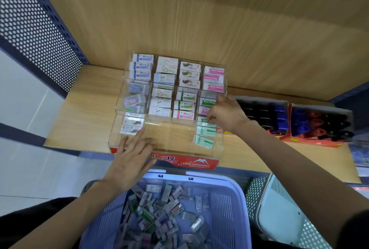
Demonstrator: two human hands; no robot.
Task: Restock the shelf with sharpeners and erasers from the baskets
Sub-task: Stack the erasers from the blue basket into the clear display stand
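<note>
A clear tiered display case (169,134) with a red "Hard Eraser" front stands on the wooden shelf (79,116). Its rows hold several boxed erasers (166,77); the two middle front compartments hold nothing. My left hand (132,151) lies flat with straight fingers on the case's front left. My right hand (224,113) reaches into the right column, fingers curled and pinching a green eraser (205,120). Below the shelf, a lavender basket (225,186) holds several loose wrapped erasers (161,208).
Two cardboard boxes of sharpeners, one blue and black (267,113), one red and blue (319,122), sit on the shelf at the right. A white perforated basket (257,190) stands right of the lavender one. A perforated metal side panel (34,26) closes the shelf's left end.
</note>
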